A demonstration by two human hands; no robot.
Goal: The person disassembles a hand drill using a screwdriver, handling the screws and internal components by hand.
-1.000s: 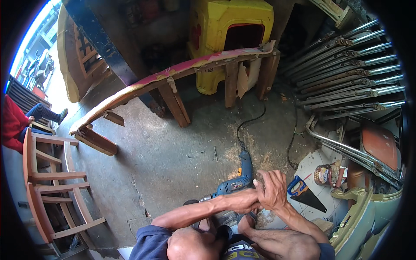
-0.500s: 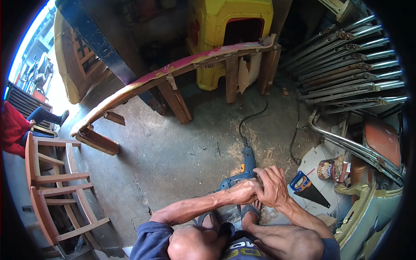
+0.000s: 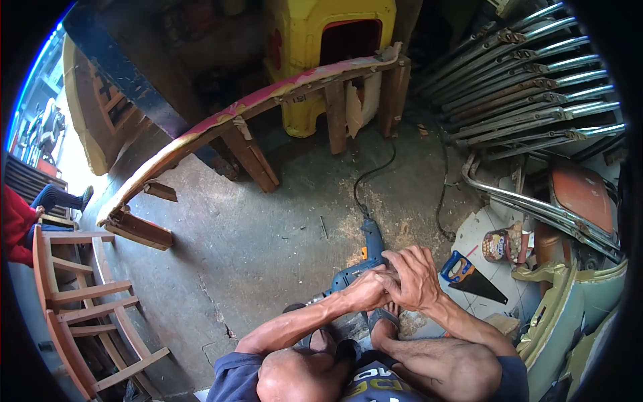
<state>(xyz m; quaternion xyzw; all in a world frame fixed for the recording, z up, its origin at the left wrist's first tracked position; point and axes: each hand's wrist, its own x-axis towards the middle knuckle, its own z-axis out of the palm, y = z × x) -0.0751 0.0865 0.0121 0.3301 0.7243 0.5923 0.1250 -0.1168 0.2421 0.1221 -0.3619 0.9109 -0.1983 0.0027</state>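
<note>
My hands meet above the floor, just in front of my knees. My left hand [image 3: 370, 289] is closed, its fingertips tucked against the other hand. Curled over them are the fingers of my right hand [image 3: 416, 280]; anything small pinched between the two is hidden. Just beyond and partly under my hands, a blue power drill [image 3: 372, 240] lies on the concrete, its metal chuck pointing left. A handsaw [image 3: 477, 281] with a blue handle rests on white tiles to the right of my right hand. A thin nail-like piece [image 3: 323, 227] lies beyond the drill.
A curved wooden frame [image 3: 248, 149] with pink fabric stands ahead, near a yellow plastic stool [image 3: 295, 100]. Folded metal chair frames [image 3: 529, 87] are stacked right, above a brown-lidded tub [image 3: 496, 246]. Slatted wooden frames [image 3: 90, 293] stand left, by a person in red [image 3: 20, 221]. The drill's cord [image 3: 375, 171] runs away.
The view has shifted slightly, so the surroundings sit a little further left. My hands stay together over the drill, with only a small shift of the fingers.
</note>
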